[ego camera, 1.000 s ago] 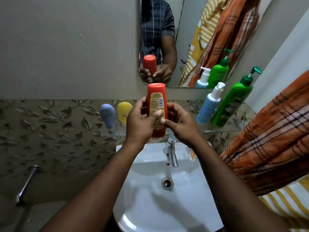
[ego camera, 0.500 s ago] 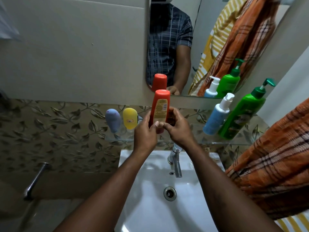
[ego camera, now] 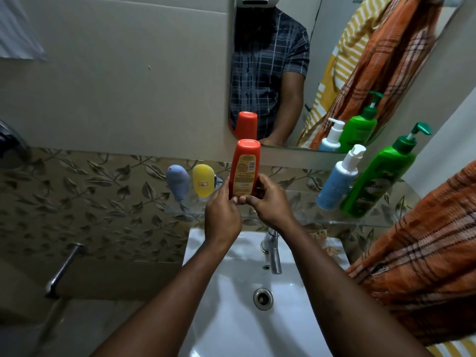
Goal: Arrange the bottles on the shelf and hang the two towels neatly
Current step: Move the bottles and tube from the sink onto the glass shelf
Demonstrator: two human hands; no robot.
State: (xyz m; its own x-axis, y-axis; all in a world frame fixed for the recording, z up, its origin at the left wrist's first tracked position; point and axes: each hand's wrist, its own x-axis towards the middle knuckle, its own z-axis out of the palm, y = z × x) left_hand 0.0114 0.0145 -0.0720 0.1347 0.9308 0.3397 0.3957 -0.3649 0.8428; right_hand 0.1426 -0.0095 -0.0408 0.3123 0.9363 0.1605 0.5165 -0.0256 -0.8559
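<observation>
Leaf-patterned tiles back a glass shelf point(ego camera: 373, 223) above a white sink point(ego camera: 231, 318) and its tap point(ego camera: 273, 251), seen from my head camera. Both my hands are clamped on a red bottle point(ego camera: 244, 167): my left hand point(ego camera: 222, 217) and right hand point(ego camera: 273, 204) curl round its lower end, holding it upright with the label toward me. My fingers hide its base, so I cannot tell whether it touches the shelf. It stands between a yellow bottle point(ego camera: 203, 180), beside a blue-grey bottle point(ego camera: 177, 182) at left, and a light blue pump bottle point(ego camera: 337, 181) next to a green pump bottle point(ego camera: 378, 184) at right. An orange plaid towel point(ego camera: 425, 240) hangs at right over a yellow striped towel point(ego camera: 450, 347). A mirror point(ego camera: 322, 73) reflects the bottles.
</observation>
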